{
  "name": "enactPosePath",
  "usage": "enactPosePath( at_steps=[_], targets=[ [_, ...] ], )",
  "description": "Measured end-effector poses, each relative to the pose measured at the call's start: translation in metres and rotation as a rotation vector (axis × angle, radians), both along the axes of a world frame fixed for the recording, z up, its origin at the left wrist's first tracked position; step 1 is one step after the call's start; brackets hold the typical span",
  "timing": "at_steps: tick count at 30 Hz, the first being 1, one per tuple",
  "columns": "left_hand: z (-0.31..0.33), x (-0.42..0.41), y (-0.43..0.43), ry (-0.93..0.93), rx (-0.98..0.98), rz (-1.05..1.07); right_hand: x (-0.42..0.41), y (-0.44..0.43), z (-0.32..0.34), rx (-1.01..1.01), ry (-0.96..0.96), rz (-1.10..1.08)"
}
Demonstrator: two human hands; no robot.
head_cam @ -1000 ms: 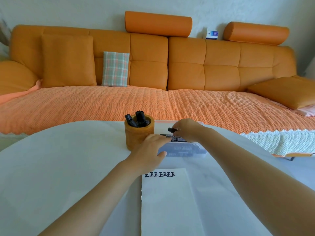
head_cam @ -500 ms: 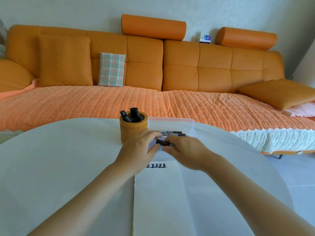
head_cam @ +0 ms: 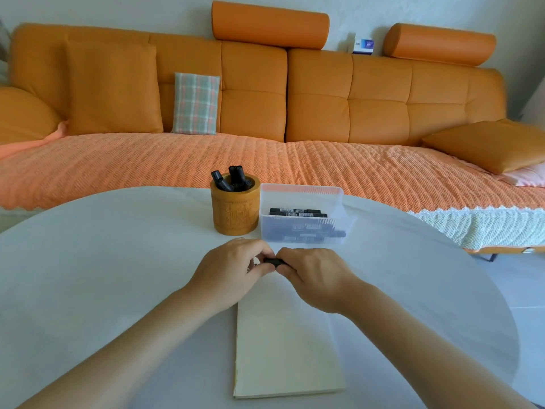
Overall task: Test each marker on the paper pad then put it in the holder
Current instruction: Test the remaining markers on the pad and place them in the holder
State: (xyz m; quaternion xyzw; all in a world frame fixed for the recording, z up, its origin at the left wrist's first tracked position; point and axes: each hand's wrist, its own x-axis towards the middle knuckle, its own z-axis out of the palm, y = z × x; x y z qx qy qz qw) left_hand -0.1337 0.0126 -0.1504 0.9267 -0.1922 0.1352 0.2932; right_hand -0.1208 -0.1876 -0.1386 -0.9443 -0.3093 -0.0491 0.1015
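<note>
Starting on the left, the left hand (head_cam: 233, 270) is curled in and its fingertips pinch one end of a black marker (head_cam: 274, 262). It's held just over the top edge of the paper pad (head_cam: 286, 349), which lies flat on the white table (head_cam: 103, 261). Right behind that hand the round wooden holder (head_cam: 235, 214) stands upright with a few capped pens (head_cam: 234, 180) poking out. The right hand (head_cam: 312, 276) grips the marker's other end, so both hands are clamped on it, knuckles nearly meeting. Can't tell if the cap's on. Further right, just beside the holder, there's a clear plastic box (head_cam: 303, 228) with loose markers (head_cam: 298, 213) lying inside.
</note>
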Motion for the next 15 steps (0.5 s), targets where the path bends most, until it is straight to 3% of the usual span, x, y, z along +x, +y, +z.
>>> enactPosePath(
  at_steps=[8,15],
  targets=[
    [-0.001,0.009,0.001,0.124,-0.122,-0.042,0.004,-0.001,0.0,-0.043,-0.033,-0.009],
    [-0.004,0.016,0.004,0.042,-0.082,0.053,0.007,-0.02,0.013,0.249,0.184,-0.042]
  ],
)
